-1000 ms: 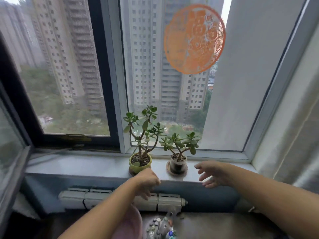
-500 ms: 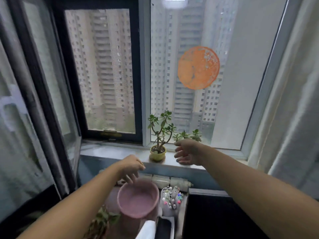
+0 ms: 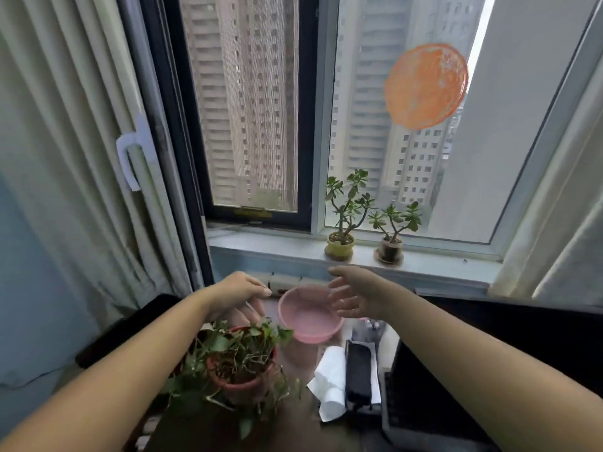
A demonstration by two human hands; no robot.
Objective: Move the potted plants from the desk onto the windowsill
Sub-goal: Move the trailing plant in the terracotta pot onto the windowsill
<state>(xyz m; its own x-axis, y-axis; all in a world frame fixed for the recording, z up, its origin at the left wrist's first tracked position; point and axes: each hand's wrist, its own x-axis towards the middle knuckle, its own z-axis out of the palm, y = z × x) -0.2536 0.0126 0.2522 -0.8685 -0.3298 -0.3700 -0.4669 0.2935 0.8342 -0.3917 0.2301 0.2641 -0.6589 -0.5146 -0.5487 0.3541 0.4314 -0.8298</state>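
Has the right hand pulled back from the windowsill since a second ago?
Yes. The right hand was up at the windowsill edge beside the small clear pot; now it sits lower, toward the desk, open over the pink bowl.

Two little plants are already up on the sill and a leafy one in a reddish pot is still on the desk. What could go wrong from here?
The trailing plant has vines hanging over its pot, so they could snag on the pink bowl beside it as it is lifted. Neither the left hand nor the right hand holds anything yet; a one-handed grab might tip soil out. On the windowsill, setting it down could knock the yellow pot.
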